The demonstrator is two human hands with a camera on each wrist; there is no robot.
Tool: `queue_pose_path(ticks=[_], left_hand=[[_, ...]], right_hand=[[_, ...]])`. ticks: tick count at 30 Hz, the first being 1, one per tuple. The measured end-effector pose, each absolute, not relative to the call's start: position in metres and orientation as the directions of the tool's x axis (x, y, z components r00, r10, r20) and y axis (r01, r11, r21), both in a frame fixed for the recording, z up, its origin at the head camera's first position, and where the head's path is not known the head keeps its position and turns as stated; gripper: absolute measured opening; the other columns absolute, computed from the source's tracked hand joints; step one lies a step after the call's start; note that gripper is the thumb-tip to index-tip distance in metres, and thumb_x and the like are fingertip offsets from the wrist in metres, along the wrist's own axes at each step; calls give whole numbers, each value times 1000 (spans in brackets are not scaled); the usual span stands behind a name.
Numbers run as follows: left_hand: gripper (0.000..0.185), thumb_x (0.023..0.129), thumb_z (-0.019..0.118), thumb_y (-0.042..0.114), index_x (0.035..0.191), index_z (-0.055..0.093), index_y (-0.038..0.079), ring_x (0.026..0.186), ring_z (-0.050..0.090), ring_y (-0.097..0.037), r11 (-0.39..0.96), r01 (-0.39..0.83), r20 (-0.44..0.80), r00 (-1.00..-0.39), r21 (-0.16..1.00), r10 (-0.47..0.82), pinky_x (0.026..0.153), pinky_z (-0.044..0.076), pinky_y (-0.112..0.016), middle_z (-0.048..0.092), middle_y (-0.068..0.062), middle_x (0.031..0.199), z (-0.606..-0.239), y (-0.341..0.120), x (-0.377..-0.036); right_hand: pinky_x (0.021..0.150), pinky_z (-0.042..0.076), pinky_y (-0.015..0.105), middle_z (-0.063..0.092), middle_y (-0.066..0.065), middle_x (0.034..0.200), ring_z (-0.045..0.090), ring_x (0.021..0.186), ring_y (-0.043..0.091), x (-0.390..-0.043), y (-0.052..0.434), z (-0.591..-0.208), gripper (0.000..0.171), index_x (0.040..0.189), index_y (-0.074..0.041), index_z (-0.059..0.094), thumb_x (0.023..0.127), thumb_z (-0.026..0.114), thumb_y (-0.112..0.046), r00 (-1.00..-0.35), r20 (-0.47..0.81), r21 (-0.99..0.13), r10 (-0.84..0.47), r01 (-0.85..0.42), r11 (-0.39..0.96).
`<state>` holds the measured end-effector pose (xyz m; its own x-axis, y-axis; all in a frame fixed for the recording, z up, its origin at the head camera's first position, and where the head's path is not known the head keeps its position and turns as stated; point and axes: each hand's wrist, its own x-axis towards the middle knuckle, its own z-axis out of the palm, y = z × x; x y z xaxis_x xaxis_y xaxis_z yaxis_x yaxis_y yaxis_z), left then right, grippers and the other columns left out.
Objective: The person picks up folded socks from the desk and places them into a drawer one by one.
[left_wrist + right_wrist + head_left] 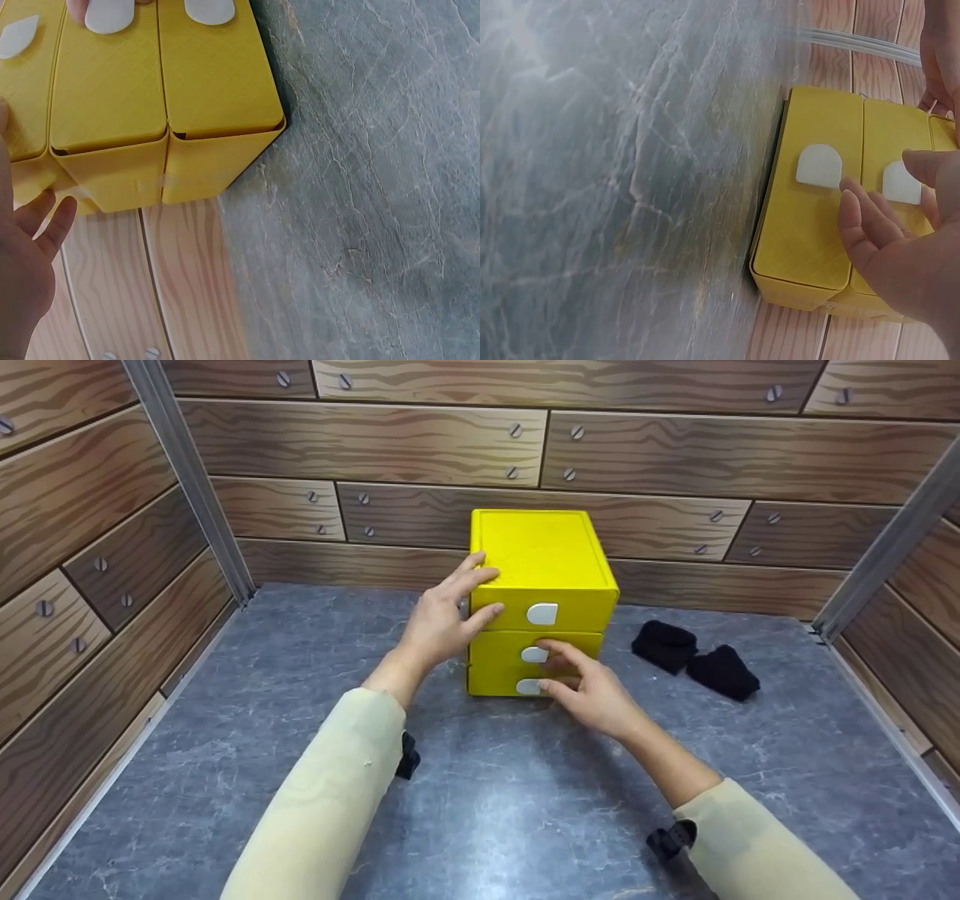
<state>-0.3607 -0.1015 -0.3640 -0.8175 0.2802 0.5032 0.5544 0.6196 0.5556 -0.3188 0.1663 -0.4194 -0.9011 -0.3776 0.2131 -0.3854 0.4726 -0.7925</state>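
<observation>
A yellow three-drawer box stands at the back middle of the grey tabletop, each drawer with a white tab handle. My left hand rests against its upper left corner, fingers straight on the top edge and thumb on the top drawer front near the top handle. My right hand is at the front, fingers loosely extended; the forefinger touches the middle handle and the thumb is by the bottom handle. The right wrist view shows the right hand's fingers beside two handles. All drawers look closed.
Two black rolled cloth pieces lie on the tabletop to the right of the box. Wood-patterned walls with metal corner posts enclose the table on three sides.
</observation>
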Motion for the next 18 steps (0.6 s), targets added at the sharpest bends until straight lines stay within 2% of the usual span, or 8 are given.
queue_pose_path(ticks=[3,9,14,18], left_hand=[[53,104,69,42,153,59,24,149,47,-20,624,556,505,-816,550,281,119,41,-41,36,8,170,-364,-102,-360],[54,104,69,43,153,58,24,149,47,-19,632,544,495,-824,552,277,119,41,-41,35,8,171,-364,-103,-360],[54,104,69,44,153,59,25,149,47,-18,639,535,487,-829,553,273,120,40,-41,35,8,171,-364,-103,-361],[55,103,70,44,153,58,25,149,47,-19,640,533,483,-832,554,275,120,40,-42,35,8,171,-364,-101,-361]], right_hand=[[102,56,48,66,15,132,64,125,30,-319,166,-419,52,152,-17,56,103,71,-12,-899,216,-791,-381,-389,471],[107,52,50,65,14,137,62,130,30,-319,165,-419,55,155,-18,54,103,71,-10,-897,201,-798,-394,-384,465],[105,54,49,64,18,139,62,131,34,-317,167,-422,59,158,-16,51,102,71,-8,-884,215,-808,-415,-400,432],[98,58,41,63,23,138,66,124,39,-315,170,-425,62,159,-14,50,102,72,-8,-880,229,-832,-417,-399,385]])
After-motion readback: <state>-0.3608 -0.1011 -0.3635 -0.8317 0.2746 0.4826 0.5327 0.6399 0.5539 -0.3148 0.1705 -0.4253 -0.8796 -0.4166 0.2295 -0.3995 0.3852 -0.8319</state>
